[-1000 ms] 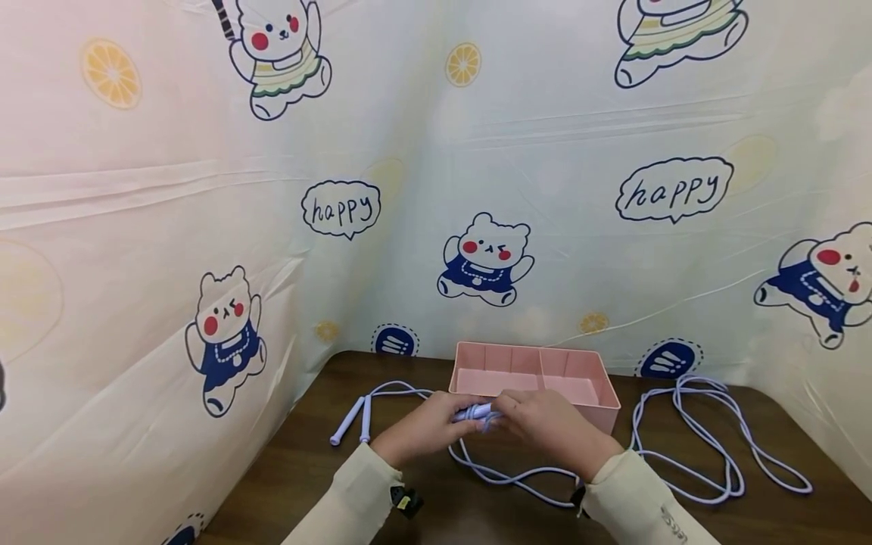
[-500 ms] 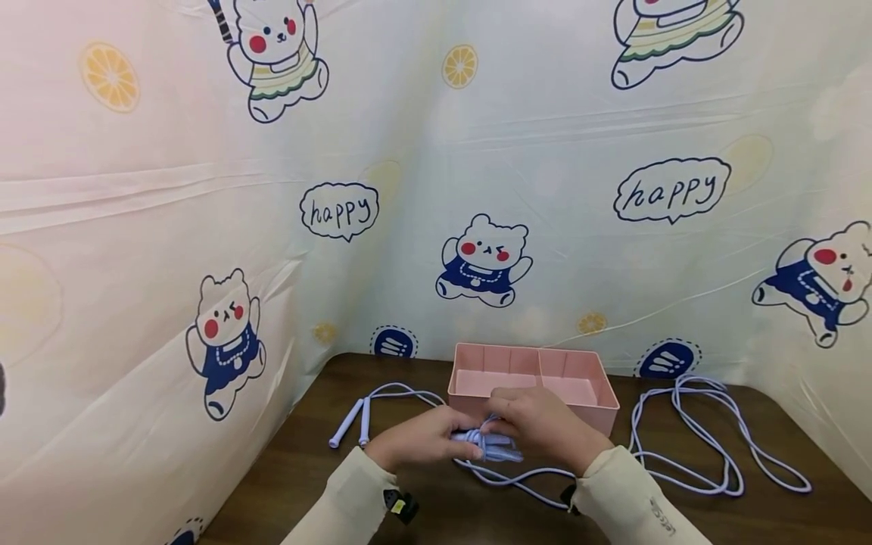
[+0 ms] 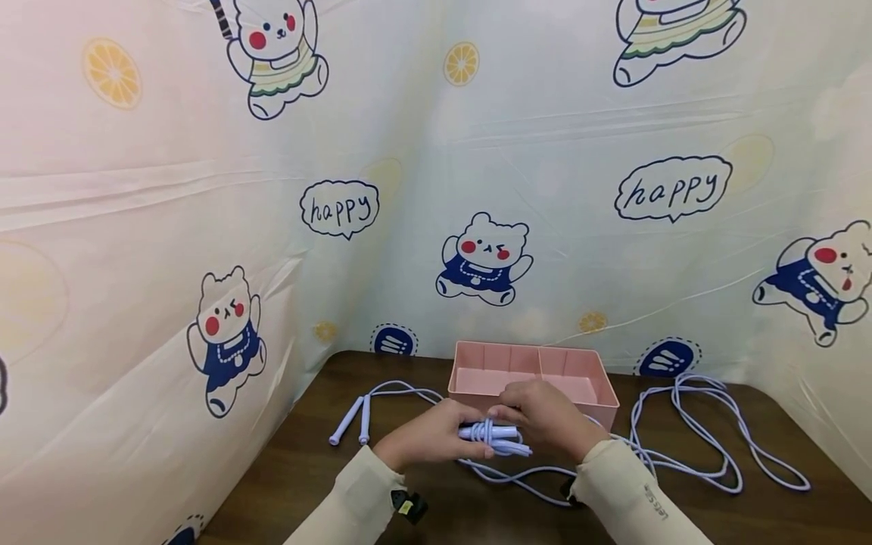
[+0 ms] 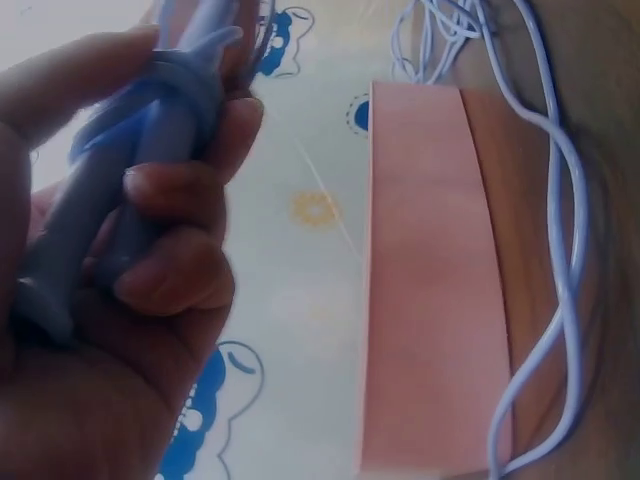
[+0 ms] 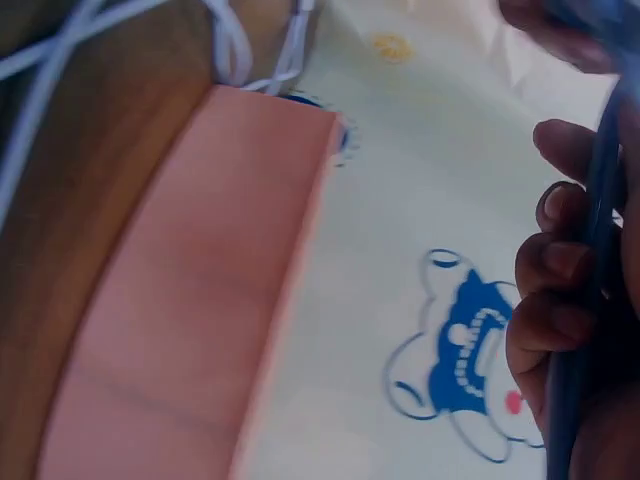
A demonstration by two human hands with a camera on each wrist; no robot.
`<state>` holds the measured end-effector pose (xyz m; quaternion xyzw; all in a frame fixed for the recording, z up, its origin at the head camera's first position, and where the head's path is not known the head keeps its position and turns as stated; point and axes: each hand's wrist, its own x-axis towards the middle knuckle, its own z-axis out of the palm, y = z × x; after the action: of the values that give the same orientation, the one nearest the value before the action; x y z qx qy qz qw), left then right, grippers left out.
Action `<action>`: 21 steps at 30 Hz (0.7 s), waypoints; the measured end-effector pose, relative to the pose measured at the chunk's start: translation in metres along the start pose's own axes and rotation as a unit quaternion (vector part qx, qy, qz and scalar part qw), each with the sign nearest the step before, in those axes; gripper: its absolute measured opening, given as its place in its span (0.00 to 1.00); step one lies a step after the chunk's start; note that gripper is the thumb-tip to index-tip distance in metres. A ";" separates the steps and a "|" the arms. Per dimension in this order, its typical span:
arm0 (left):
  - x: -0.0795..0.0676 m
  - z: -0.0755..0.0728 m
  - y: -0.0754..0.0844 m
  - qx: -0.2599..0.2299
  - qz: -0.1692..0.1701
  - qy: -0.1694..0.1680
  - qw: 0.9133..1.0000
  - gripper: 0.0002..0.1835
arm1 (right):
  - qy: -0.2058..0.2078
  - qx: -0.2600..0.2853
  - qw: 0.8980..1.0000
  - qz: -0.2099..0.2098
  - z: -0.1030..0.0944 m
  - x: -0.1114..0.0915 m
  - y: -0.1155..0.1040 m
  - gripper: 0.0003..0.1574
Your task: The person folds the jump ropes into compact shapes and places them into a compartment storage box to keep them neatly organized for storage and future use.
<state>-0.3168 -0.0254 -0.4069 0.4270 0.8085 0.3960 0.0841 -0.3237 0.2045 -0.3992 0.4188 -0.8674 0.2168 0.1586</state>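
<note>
At the far left of the brown table [image 3: 300, 462], a second skipping rope [image 3: 357, 418] lies with its two pale handles side by side, its cord curving back toward the pink box. Just right of it, the left hand [image 3: 429, 437] curls its fingers [image 4: 175, 190] round the lilac handles of the skipping rope [image 3: 493, 439], which sit bundled just above the table in front of the box; the left wrist view shows cord wound about those handles at the top of the grip. The right hand [image 3: 545, 424] meets the bundle from the other side, fingers [image 5: 550, 260] bent round the cord and pinching it against the handles. Behind both hands stands the pink box [image 3: 599, 378], a divider splitting it into two compartments, open side up. From the bundle the loose cord trails across the table under the right sleeve and runs on to a heap of loops [image 3: 708, 431] lying at the far right, near the cartoon-bear sheet [image 3: 204, 227] that forms the backdrop.
</note>
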 end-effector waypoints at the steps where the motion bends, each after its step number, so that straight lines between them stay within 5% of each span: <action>1: 0.000 0.000 0.000 -0.006 -0.007 0.010 1.000 0.12 | -0.004 0.000 1.000 0.012 0.003 -0.001 0.002 0.17; 6: 0.001 -0.002 0.001 -0.003 -0.031 0.075 0.997 0.15 | -0.012 -0.023 0.999 0.040 0.011 -0.004 0.007 0.02; 13: 0.001 -0.005 0.001 -0.027 -0.041 0.109 0.993 0.25 | -0.004 0.013 0.998 0.066 0.018 -0.009 0.006 0.08; 17: 0.002 -0.006 -0.002 -0.036 -0.026 0.138 0.989 0.21 | -0.024 0.053 0.996 0.074 0.028 -0.011 0.003 0.17; 21: 0.000 -0.008 -0.002 -0.025 -0.044 0.174 0.983 0.17 | -0.049 0.052 0.997 0.040 0.036 -0.011 -0.001 0.17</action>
<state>-0.3221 -0.0305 -0.4034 0.3132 0.8187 0.4804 -0.0295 -0.3193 0.1934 -0.4346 0.4015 -0.8778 0.2471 0.0850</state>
